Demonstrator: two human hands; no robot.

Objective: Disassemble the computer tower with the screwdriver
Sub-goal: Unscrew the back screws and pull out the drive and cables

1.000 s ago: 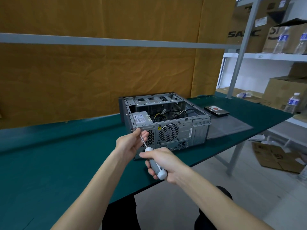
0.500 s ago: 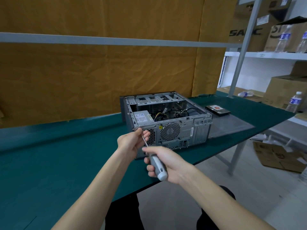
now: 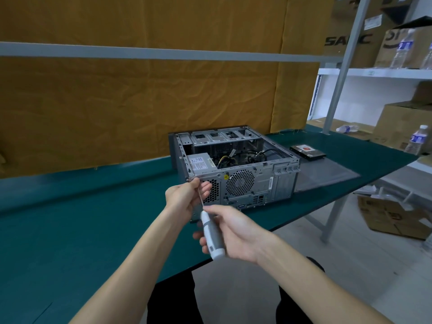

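1. Two hands at the rear panel of the computer tower (image 3: pixel 236 169), which lies on its side, open side up, on the green table (image 3: pixel 70 230).
2. Right hand (image 3: pixel 236 232): fingers curled round the screwdriver (image 3: pixel 211 237) handle.
3. Left hand (image 3: pixel 184 197): fingertips pinch the thin shaft near the tip, at the panel's upper left corner.
4. Hard drive (image 3: pixel 307 151) lies apart, right of the tower.

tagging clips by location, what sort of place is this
Likely a storeroom or warehouse workshop: brown cardboard boxes on white metal shelving, a green-topped workbench, and an opened grey metal computer tower.
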